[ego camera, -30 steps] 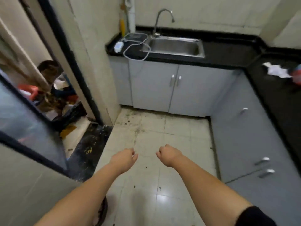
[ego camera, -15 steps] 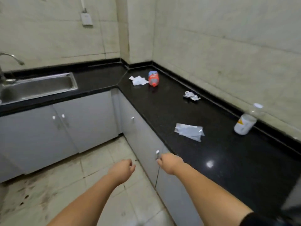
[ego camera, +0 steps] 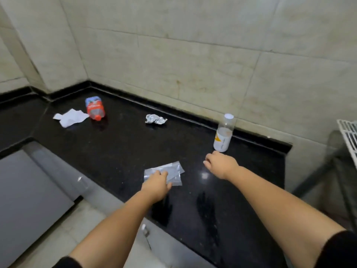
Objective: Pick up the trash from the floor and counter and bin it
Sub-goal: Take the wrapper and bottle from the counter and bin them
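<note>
head view: half a second back my hands hung over the cabinet fronts; now both reach across the black polished counter point(ego camera: 119, 151). my left hand point(ego camera: 156, 183) lies on the near edge of the flat silvery plastic wrapper point(ego camera: 170, 171) at centre frame, fingers curled down onto it, though i can't tell if they've pinched it yet. my right hand point(ego camera: 220, 164) hovers loosely curled and empty, just short of the upright clear bottle with a white cap point(ego camera: 224, 135). farther back, toward upper left, wait the crumpled foil ball point(ego camera: 156, 119), the red-labelled bottle on its side point(ego camera: 95, 108) and the white paper scrap point(ego camera: 70, 117). i judge counter pickup is only starting; no bin shows.
</note>
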Demonstrator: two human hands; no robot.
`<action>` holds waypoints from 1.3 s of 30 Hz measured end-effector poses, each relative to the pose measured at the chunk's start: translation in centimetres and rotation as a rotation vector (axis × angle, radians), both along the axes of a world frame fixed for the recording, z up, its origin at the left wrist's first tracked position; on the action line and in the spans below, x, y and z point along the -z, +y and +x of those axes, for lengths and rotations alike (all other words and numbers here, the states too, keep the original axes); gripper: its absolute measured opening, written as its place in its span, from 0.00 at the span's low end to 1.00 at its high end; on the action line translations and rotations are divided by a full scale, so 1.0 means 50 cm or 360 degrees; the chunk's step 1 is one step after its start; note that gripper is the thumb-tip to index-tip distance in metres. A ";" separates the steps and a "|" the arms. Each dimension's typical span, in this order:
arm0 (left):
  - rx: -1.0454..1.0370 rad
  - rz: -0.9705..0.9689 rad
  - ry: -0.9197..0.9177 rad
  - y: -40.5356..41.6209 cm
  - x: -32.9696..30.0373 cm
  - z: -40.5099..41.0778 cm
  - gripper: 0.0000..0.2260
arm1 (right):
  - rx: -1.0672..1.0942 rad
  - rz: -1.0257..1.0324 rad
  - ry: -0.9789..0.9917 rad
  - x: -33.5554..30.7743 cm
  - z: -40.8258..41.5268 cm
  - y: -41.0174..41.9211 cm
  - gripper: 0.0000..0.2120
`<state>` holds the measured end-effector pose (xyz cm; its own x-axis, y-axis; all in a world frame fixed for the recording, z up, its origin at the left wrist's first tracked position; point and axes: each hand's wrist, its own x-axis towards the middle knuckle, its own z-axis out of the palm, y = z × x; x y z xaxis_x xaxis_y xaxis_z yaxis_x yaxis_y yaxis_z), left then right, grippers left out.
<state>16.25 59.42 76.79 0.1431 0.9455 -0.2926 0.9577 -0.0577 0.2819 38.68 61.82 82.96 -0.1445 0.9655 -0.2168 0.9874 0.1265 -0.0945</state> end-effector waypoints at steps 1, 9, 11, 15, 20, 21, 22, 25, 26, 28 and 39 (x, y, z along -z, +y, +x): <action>0.0020 -0.0024 0.0017 0.030 0.006 0.011 0.22 | 0.0057 0.0051 -0.0005 -0.011 0.018 0.028 0.18; 0.0115 -0.0498 0.0250 0.178 0.081 0.022 0.40 | 0.0586 0.0486 0.0036 -0.069 0.101 0.261 0.20; 0.0154 -0.0482 0.0243 0.197 0.090 0.027 0.36 | 0.0670 0.0398 -0.0012 -0.059 0.117 0.296 0.22; 0.0195 -0.0275 0.0225 0.224 0.088 0.033 0.24 | 0.0644 0.0343 -0.0029 -0.014 0.138 0.331 0.20; 0.0133 -0.0232 0.0258 0.222 0.092 0.045 0.18 | 0.0659 0.0394 -0.0049 -0.015 0.117 0.329 0.15; 0.0142 -0.0250 0.0259 0.215 0.090 0.049 0.17 | 0.0647 0.0385 -0.0077 -0.020 0.111 0.320 0.16; 0.0148 -0.0272 0.0237 0.206 0.086 0.052 0.17 | 0.0636 0.0370 -0.0105 -0.026 0.104 0.310 0.17; 0.0092 -0.0331 0.0086 0.170 0.072 0.035 0.22 | 0.0589 0.0299 -0.0161 -0.038 0.083 0.266 0.17; 0.0067 -0.0293 0.0070 0.156 0.065 0.023 0.21 | 0.0558 0.0291 -0.0155 -0.039 0.076 0.249 0.17; -0.0015 -0.0158 0.0048 0.125 0.048 -0.011 0.16 | 0.0482 0.0317 -0.0106 -0.038 0.057 0.214 0.16; -0.1013 0.0262 -0.0063 -0.291 -0.029 -0.271 0.11 | -0.0352 0.0402 0.0446 -0.059 -0.280 -0.078 0.18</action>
